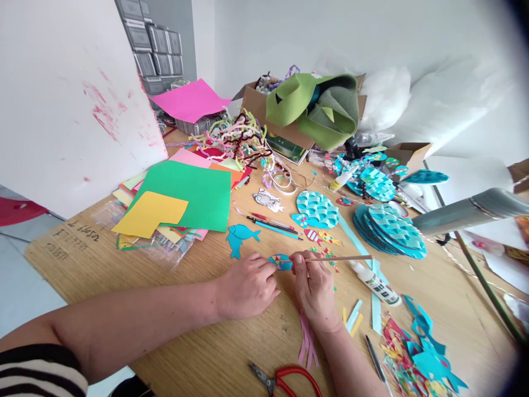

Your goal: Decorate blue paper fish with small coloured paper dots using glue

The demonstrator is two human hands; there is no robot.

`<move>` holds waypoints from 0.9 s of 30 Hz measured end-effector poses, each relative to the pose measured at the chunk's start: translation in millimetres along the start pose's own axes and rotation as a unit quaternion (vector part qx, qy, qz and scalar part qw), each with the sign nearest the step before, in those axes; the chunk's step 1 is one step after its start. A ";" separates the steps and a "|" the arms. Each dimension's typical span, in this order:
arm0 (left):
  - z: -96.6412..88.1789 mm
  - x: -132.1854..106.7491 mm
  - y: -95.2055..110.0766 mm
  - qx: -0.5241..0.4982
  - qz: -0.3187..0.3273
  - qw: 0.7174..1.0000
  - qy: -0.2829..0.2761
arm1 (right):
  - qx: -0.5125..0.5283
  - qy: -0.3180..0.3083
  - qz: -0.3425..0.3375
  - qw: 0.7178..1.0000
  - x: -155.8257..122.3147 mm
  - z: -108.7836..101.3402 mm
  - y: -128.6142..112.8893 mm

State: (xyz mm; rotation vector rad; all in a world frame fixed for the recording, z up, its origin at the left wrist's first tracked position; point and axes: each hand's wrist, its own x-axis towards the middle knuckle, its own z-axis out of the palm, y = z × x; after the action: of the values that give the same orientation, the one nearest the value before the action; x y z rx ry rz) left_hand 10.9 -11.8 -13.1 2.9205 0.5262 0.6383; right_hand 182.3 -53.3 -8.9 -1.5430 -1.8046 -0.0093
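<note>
Left side of frame: handwritten characters (82, 238) on the worktop (173, 347), not reliably legible. Right of centre, lower half: white bottle (378, 284), dark label print, unreadable.

The right hand (316, 288) partly hides a blue cutout (283, 266); scissors (271, 382) are cropped below.

Bright, soft, even light fills the tabletop (182, 353), its direction hard to tell. The wall (268, 38) at twelve o'clock is pale; the bags (388, 99) towards two look washed out. Shadows beneath the fingers (264, 270) are faint. The flask (475, 212) at three o'clock is stretched and soft. Dark, blurred corners show at two and four.
</note>
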 end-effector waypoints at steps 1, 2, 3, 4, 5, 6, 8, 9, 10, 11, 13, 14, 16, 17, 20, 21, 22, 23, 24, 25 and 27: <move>-0.2 0.0 0.1 0.002 0.000 1.000 0.001 | -0.001 -0.001 0.002 1.000 -0.1 0.2 0.0; -0.4 0.1 0.2 0.003 0.000 1.000 0.001 | -0.001 -0.002 0.005 1.000 -0.2 0.3 0.0; -0.7 0.1 0.2 0.004 0.001 1.000 0.001 | -0.001 -0.004 0.007 1.000 -0.3 0.5 0.0; -1.0 0.2 0.2 0.004 0.001 1.000 0.000 | 0.000 -0.005 0.007 1.000 -0.5 0.6 0.0; -1.2 0.2 0.2 0.005 0.002 1.000 0.000 | 0.001 -0.005 0.007 1.000 -0.6 0.6 0.1; -1.4 0.2 0.1 0.006 0.003 1.000 0.000 | 0.002 -0.005 0.006 1.000 -0.7 0.6 0.1; -1.3 0.1 -0.2 0.007 0.005 1.000 0.000 | 0.002 -0.003 0.005 1.000 -0.8 0.4 0.1; -1.2 0.0 -0.3 0.008 0.005 1.000 0.001 | 0.002 -0.001 0.004 1.000 -0.8 0.3 0.0; -1.0 -0.1 -0.4 0.009 0.006 1.000 0.001 | 0.001 0.001 0.002 1.000 -0.7 0.2 -0.1; -0.8 -0.2 -0.5 0.009 0.006 1.000 0.001 | 0.000 0.002 0.001 1.000 -0.6 0.1 -0.3; -0.7 -0.2 -0.5 0.008 0.007 1.000 0.001 | -0.003 0.006 0.001 1.000 -0.4 -0.1 -0.7; -0.8 -0.2 -0.5 0.007 0.007 1.000 0.000 | -0.004 0.008 0.002 1.000 -0.4 0.0 -0.8; -1.2 0.0 -0.3 0.007 0.007 1.000 -0.002 | -0.003 0.012 0.003 1.000 -0.5 0.3 -0.6; -1.4 0.1 -0.2 0.007 0.007 1.000 -0.003 | 0.000 0.014 0.002 1.000 -0.7 0.6 -0.4; -1.8 0.2 0.0 0.009 0.007 1.000 -0.001 | 0.007 0.016 0.001 1.000 -1.4 1.6 0.6; -1.7 0.2 -0.1 0.010 0.007 1.000 -0.001 | 0.008 0.017 0.001 1.000 -1.6 2.0 0.8; -1.5 0.2 -0.2 0.012 0.009 1.000 -0.001 | 0.008 0.018 0.001 1.000 -1.8 2.3 1.0; -1.2 0.1 -0.4 0.014 0.010 1.000 -0.001 | 0.008 0.019 0.000 1.000 -1.9 2.6 1.0; -0.8 0.0 -0.6 0.017 0.012 1.000 -0.002 | 0.008 0.020 -0.001 1.000 -1.9 2.8 0.9; -0.4 -0.1 -0.8 0.019 0.013 1.000 -0.004 | 0.008 0.020 -0.002 1.000 -1.9 3.0 0.8; 0.4 -0.3 -1.1 0.021 0.015 1.000 -0.006 | 0.009 0.019 -0.004 1.000 -1.6 3.3 0.3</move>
State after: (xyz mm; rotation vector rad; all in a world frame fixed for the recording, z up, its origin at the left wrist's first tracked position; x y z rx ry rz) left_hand 10.5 -10.9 -13.8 2.9748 0.5026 0.6200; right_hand 180.8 -53.1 -12.2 -1.5140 -1.7755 -0.0267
